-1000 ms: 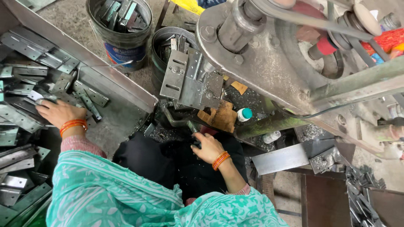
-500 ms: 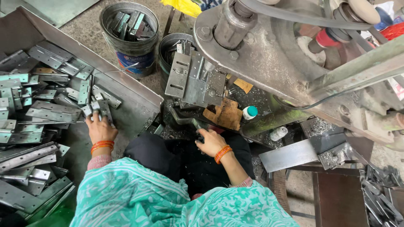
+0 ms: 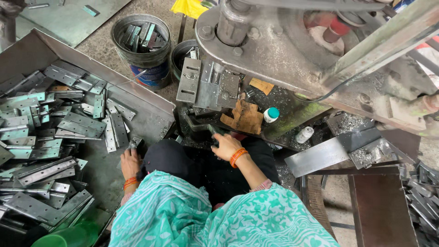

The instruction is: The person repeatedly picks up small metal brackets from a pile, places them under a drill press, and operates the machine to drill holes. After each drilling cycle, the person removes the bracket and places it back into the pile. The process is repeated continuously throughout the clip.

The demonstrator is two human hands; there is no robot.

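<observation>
Hinge piece, small and grey, sits pinched in the left hand at the near edge of the metal tray full of flat hinges. Right hand is curled at the press block; I cannot tell what it holds. Farther back stands a bucket of parts.

Grey metal hinge, upright in fingers, at tray edge

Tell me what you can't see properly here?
- Head view: what the right hand holds, hidden by its fingers and the dark gap under the press.
- Left hand grip: the small metal piece is too small to identify.
- Tray: cut off by the left edge.
</observation>
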